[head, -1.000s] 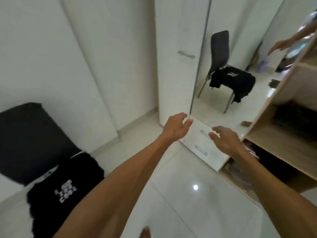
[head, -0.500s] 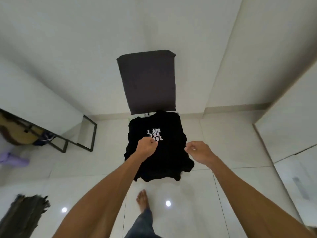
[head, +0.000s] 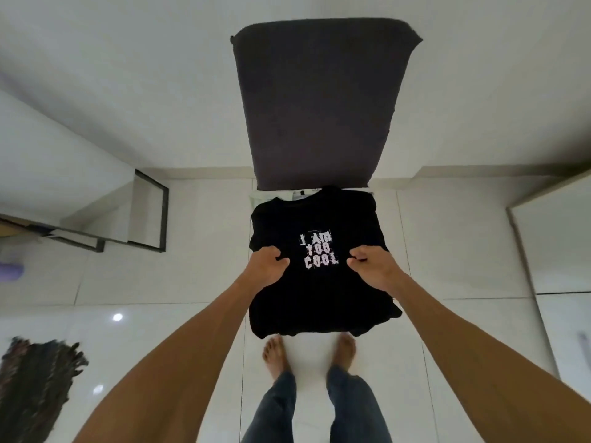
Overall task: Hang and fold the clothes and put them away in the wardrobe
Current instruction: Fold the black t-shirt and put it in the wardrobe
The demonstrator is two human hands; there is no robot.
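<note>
A black T-shirt [head: 319, 302] with white lettering lies spread over the seat of a chair, its hem hanging over the front edge. The chair's dark backrest [head: 323, 103] rises behind it against the white wall. My left hand [head: 267, 266] pinches the fabric just left of the lettering. My right hand [head: 372, 266] pinches it just right of the lettering. Both hands have their fingers closed on the cloth. The wardrobe is out of view apart from a white panel [head: 559, 238] at the right edge.
My bare feet [head: 276, 356] stand on the glossy white tile floor just in front of the chair. A dark fringed rug [head: 35, 385] lies at the lower left. A black metal frame [head: 150, 215] of a low table stands at the left by the wall.
I turned from the wardrobe to the chair and stepped close. Both hands, open a second ago, have come down onto the shirt and closed on its fabric.
</note>
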